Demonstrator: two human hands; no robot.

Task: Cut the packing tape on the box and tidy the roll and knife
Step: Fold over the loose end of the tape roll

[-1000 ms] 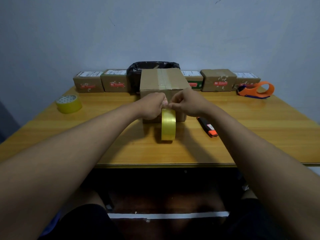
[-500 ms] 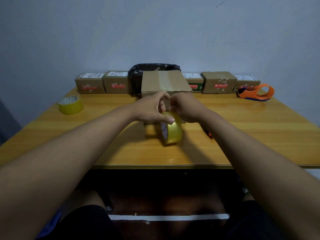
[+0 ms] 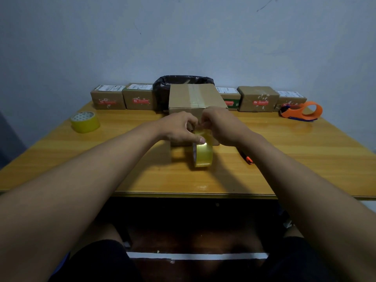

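Note:
A brown cardboard box (image 3: 195, 97) with clear tape along its top seam stands mid-table. Just in front of it, a clear yellowish tape roll (image 3: 203, 153) stands on edge. My left hand (image 3: 179, 127) grips the top of the roll, thumb on its side. My right hand (image 3: 221, 124) pinches the tape strip that runs from the roll up to the box's front. An orange-and-black utility knife (image 3: 247, 158) lies on the table to the right of the roll, mostly hidden by my right forearm.
A yellow tape roll (image 3: 85, 121) lies flat at the left. An orange tape dispenser (image 3: 301, 111) sits at the back right. Several small labelled boxes (image 3: 138, 96) line the wall, with a black-lined bin (image 3: 183, 82) behind the main box. The table's front edge (image 3: 193, 194) is close.
The roll was turned slightly askew between my hands and my left thumb moved onto its side. Both hands stay at the box's front; the knife slipped behind my right forearm.

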